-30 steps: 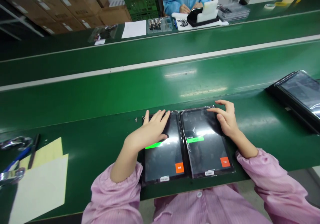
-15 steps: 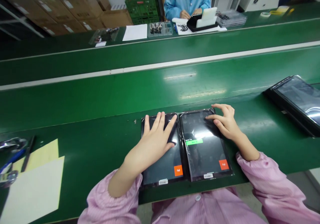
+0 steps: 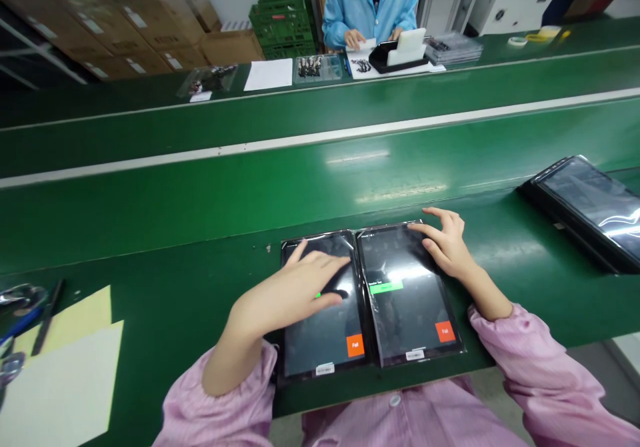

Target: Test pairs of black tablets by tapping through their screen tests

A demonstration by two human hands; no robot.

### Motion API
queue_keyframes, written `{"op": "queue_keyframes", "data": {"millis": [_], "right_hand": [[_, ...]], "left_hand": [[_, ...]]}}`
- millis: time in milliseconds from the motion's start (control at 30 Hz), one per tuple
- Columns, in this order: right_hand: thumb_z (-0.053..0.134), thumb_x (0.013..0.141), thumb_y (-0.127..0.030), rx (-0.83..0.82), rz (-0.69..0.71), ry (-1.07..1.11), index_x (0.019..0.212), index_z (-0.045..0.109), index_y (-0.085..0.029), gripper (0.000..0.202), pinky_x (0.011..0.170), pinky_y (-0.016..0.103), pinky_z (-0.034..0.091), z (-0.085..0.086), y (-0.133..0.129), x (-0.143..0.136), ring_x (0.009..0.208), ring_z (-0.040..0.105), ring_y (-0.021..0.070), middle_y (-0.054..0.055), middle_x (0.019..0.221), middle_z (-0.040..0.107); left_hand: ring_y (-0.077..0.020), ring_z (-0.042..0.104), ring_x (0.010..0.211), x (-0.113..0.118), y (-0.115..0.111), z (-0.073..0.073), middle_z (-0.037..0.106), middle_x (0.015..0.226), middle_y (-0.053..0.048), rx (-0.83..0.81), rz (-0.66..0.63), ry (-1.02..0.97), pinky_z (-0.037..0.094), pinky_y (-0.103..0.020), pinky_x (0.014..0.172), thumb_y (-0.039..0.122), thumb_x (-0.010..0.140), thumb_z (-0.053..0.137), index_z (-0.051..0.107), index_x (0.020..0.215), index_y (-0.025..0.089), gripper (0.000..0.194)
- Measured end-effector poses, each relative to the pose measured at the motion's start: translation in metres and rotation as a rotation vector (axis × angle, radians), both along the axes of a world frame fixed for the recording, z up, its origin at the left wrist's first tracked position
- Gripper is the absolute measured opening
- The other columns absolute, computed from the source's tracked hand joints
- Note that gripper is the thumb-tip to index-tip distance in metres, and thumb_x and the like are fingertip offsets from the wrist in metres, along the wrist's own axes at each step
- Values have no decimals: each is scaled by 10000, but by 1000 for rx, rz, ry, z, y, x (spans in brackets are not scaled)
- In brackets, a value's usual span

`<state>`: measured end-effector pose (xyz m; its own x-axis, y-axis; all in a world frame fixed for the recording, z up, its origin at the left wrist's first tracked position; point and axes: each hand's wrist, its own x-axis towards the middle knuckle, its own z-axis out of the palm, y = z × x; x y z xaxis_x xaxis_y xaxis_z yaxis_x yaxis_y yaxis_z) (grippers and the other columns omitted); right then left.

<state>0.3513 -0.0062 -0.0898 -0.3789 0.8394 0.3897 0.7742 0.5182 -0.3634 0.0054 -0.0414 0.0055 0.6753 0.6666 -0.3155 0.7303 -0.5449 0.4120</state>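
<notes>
Two tablets lie flat side by side on the green worktop (image 3: 190, 327), in front of the wearer. Left hand (image 3: 295, 290) is over the upper half of the left tablet (image 3: 317, 350): thumb apart, little finger out to the side, middle ones close together, nothing pinched. Can't tell which fingertips touch the glass. Right hand (image 3: 450, 246) is at the top outer corner of the right tablet (image 3: 413, 324), fingers spread and bent, index tip over the top edge area, nothing pinched; contact unclear. Both tablets: black, glossy, dark screens, orange-red "Fail" box lower right, small white label on the near edge. Right one shows a full green bar with small text above, plus glare; on the left one only a sliver of green shows past the hand. Black tablet-like stack (image 3: 593, 200) well off to the right. White sheet (image 3: 65, 390) and yellow sheet (image 3: 93, 308) at left.
</notes>
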Motion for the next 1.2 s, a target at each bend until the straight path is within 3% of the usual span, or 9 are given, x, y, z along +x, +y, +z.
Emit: {"op": "queue_keyframes", "data": {"millis": [133,233,300,400,467,600,700,1067,1200], "right_hand": [[322,1019,-510,-17,-5,-35,1323,628,-356,458,988,591,334,-5,0,-1,1218,391,369,102,1408,416],[356,1010,-510,-42,-11,-78,1350,618,-339,462,984,609,327,-4,0,-2,1220,377,384,122,1419,403],[395,999,-510,-59,9,-93,1318,649,-337,443,987,618,314,-1,0,-2,1219,373,390,122,1427,403],[363,1008,-519,-91,106,-30,1098,764,-329,452,1002,604,300,5,-1,-1,1219,388,375,90,1418,433],[275,1021,-547,-97,136,54,1006,781,-317,556,1011,594,300,8,-2,0,1211,409,363,80,1384,473],[166,1012,-618,-69,60,146,1123,742,-308,663,1009,575,321,7,-2,-1,1198,443,351,99,1315,513],[164,1015,-611,-43,43,119,1113,745,-307,663,995,571,330,4,-1,-2,1200,440,351,100,1321,503],[244,1022,-608,-74,9,136,1185,703,-287,583,976,548,363,4,-2,-6,1173,458,338,113,1321,480],[207,1006,-657,-45,-28,261,1290,603,-265,626,1015,539,368,7,-2,-5,1184,477,333,122,1288,506]], "left_hand": [[-368,217,1505,6,17,-15,322,1611,-163,82,105,105,70,-693,1177,446,983,470,232,1569,215,673],[-379,155,1521,14,14,-23,225,1644,-175,78,67,109,55,-709,1166,447,968,501,138,1593,229,755],[-359,228,1505,14,6,-20,309,1617,-163,64,17,77,49,-684,1180,467,960,522,184,1585,255,742],[-276,446,1382,5,-3,-8,599,1400,-76,2,-70,-8,58,-596,1223,471,970,522,380,1510,298,584],[-258,517,1298,-2,-1,0,655,1299,-55,7,-51,-37,97,-571,1229,485,979,501,526,1400,288,466],[-287,561,1205,-6,23,3,654,1234,-80,165,121,3,253,-587,1175,489,1013,382,719,1089,237,428],[-261,602,1113,1,43,-3,664,1182,-64,238,141,11,324,-543,1149,452,1018,354,770,986,253,462],[-246,530,1309,-3,55,-7,606,1410,-28,234,87,-23,226,-533,1216,386,1014,250,808,925,275,575],[-291,525,1325,-7,55,-7,578,1443,-55,148,80,17,195,-612,1202,582,1010,221,806,920,276,666]]}}
